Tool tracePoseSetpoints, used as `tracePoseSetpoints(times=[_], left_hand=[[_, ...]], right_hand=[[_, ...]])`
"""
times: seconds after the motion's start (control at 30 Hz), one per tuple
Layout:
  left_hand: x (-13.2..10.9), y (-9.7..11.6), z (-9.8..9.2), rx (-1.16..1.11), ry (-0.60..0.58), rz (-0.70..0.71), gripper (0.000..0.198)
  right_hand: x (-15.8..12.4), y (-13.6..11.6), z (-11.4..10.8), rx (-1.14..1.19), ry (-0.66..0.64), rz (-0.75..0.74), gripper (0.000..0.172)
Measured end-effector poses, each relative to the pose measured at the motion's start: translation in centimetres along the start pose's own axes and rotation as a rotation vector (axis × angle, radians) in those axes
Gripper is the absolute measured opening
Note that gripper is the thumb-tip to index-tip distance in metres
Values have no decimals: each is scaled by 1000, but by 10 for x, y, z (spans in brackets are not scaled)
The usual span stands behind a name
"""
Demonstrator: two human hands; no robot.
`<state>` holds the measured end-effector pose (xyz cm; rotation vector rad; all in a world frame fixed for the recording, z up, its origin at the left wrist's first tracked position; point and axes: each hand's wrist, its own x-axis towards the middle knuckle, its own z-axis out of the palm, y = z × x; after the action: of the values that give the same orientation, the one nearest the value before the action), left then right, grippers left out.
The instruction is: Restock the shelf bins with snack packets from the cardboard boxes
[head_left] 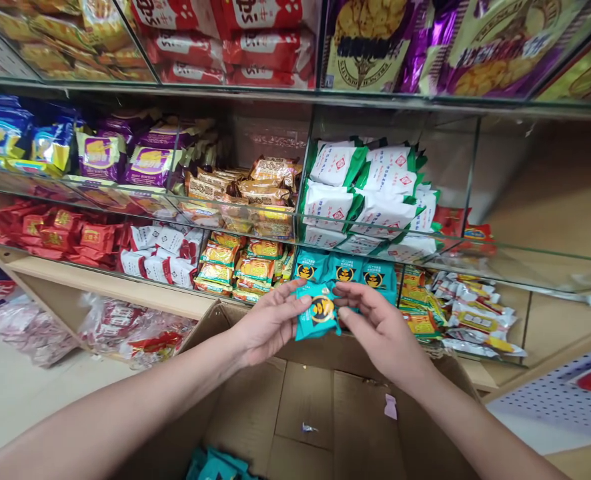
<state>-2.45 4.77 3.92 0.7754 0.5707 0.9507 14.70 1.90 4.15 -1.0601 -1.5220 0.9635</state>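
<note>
A small teal snack packet [317, 313] with a yellow-and-black round logo is held between both hands above an open cardboard box [255, 413]. My left hand [269, 324] pinches its left edge with thumb and fingers. My right hand [378, 327] grips its right edge, fingers curled. Just behind them, a glass shelf compartment holds more of the same teal packets [344, 268]. Several more teal packets [218, 465] lie at the bottom of the box near its front edge.
Glass-divided shelves hold white-and-green packets [370, 193], orange-green packets [240, 263], red packets [60, 233], purple packets [125, 157] and brown ones [245, 187]. Bagged red sweets [130, 333] lie on the floor at left. A white pegboard [555, 400] stands right.
</note>
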Motion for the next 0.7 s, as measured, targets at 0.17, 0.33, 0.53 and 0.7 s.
tracePoseSetpoints(times=[0.17, 0.33, 0.53, 0.7], left_hand=[[3, 1, 2, 60, 51, 157, 29], [-2, 0, 2, 122, 58, 104, 30], [-2, -1, 0, 176, 89, 129, 33], [2, -4, -4, 379, 13, 153, 37]], right_hand=[[1, 4, 8, 198, -110, 229, 38], [3, 6, 4, 126, -152, 201, 28], [4, 8, -5, 75, -106, 217, 28], [4, 9, -6, -48, -86, 121, 37]])
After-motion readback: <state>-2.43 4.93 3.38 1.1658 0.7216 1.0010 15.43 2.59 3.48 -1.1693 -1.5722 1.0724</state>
